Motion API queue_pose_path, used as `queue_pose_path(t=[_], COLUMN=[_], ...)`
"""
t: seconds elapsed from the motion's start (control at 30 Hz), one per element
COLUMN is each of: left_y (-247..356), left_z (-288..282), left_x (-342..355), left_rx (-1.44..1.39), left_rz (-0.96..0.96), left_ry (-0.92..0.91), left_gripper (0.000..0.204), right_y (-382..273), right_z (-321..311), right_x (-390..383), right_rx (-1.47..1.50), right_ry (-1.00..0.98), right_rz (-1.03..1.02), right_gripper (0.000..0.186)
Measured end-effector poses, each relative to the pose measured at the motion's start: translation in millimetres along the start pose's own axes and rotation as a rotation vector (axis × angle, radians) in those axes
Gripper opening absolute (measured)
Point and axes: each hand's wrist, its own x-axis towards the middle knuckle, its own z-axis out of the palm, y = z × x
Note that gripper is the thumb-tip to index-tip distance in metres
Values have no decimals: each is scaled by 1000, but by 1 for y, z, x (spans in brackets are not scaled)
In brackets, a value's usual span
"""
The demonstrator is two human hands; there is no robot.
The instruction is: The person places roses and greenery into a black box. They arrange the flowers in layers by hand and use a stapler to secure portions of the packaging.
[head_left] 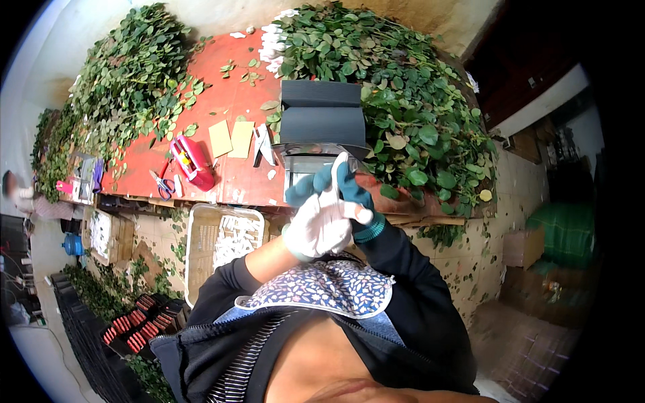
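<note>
My left hand (319,227) is in a white glove, raised just off the table's front edge, with one finger pointing up and its thumb out. Against it is my right hand (356,191), in a teal glove with a knitted cuff. Its fingers wrap behind and around the left hand's fingers, seemingly on the white glove; the exact contact is partly hidden. Just beyond both hands stands a black ridged stand (322,124), with a shallow metal-edged tray (299,168) at its foot, partly covered by the gloves.
Leafy stems pile on the right (416,134) and left (134,80) of the red table (228,67). A pink stapler (193,163), scissors (162,185), yellow cards (242,139) and a white-handled tool (263,144) lie left. A basket (195,242) of white pieces stands below.
</note>
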Motion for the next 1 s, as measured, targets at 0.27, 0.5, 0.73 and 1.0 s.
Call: queue_pose_path(t=[0.27, 0.5, 0.73, 1.0], left_y=[53, 190, 184, 153], left_z=[11, 14, -39, -60], left_x=[-21, -42, 12, -16], left_rx=[407, 1234, 2037, 1398], left_rz=[174, 102, -281, -203], left_ry=[-66, 709, 596, 529], left_gripper=[21, 23, 44, 28], right_y=[-28, -127, -114, -124], right_z=[25, 25, 3, 27], right_x=[10, 27, 73, 74], right_rx=[-408, -1270, -2081, -1919], right_ry=[31, 52, -298, -95], right_rz=[258, 402, 335, 332], right_gripper=[60, 41, 35, 34])
